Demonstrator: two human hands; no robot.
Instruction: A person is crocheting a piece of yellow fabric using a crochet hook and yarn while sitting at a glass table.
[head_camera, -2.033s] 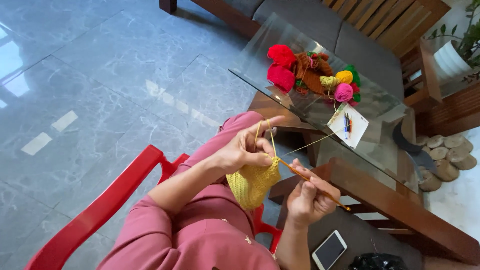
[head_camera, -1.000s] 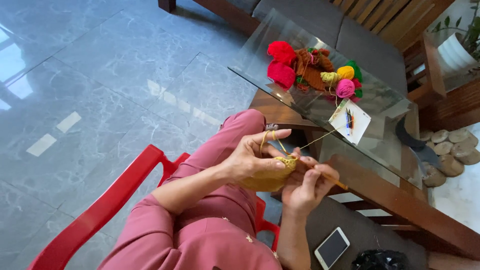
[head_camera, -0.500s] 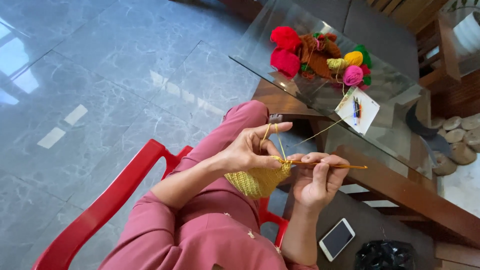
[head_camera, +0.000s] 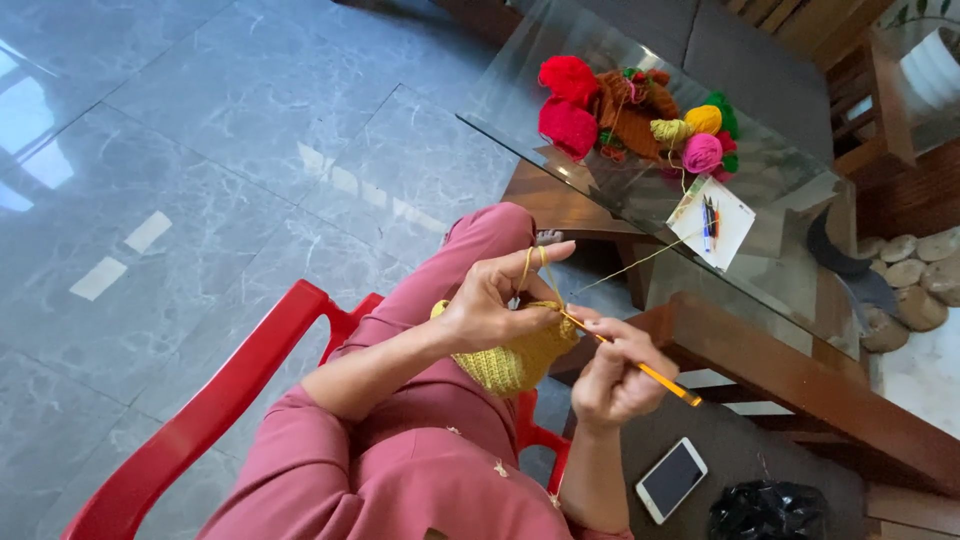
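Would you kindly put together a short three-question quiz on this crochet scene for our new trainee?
1. True or false: the right hand holds the orange hook.
2. Where does the phone lie? A) on the glass table B) on a low dark surface below the right hand C) on the red chair
3. Fill in: the yarn looped over the left hand is ____ in colour.

Key
1. True: the fingers grip the hook, whose tip meets the yellow piece.
2. B; the glass table bears the yarn balls and a paper, and the person sits on the red chair.
3. Yellow; the strand runs off towards the table.
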